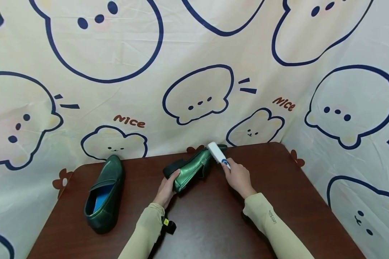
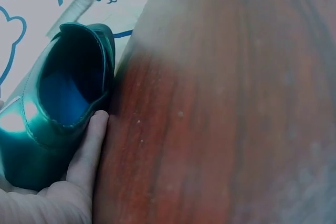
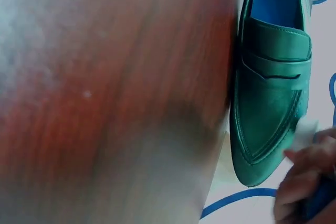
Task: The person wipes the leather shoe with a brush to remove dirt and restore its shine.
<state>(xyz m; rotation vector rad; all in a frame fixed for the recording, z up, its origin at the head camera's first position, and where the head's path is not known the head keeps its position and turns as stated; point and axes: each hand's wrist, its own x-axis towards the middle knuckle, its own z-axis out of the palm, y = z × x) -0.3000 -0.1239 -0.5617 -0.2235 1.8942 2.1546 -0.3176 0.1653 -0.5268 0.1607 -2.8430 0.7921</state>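
My left hand grips a green leather loafer by its heel end, the shoe tipped on its side with its black heel facing left. In the left wrist view, a finger of that hand lies along the rim near the blue insole. My right hand holds a white brush by its handle, with the head at the toe half of the loafer. Seen from the right wrist, the blurred brush meets the side of the shoe's toe. The bristles are mostly hidden.
A second green loafer stands upright on the left of the brown wooden table, its blue insole showing. Behind the table's far edge hangs a pale cloth printed with cartoon figures, and it continues along both sides.
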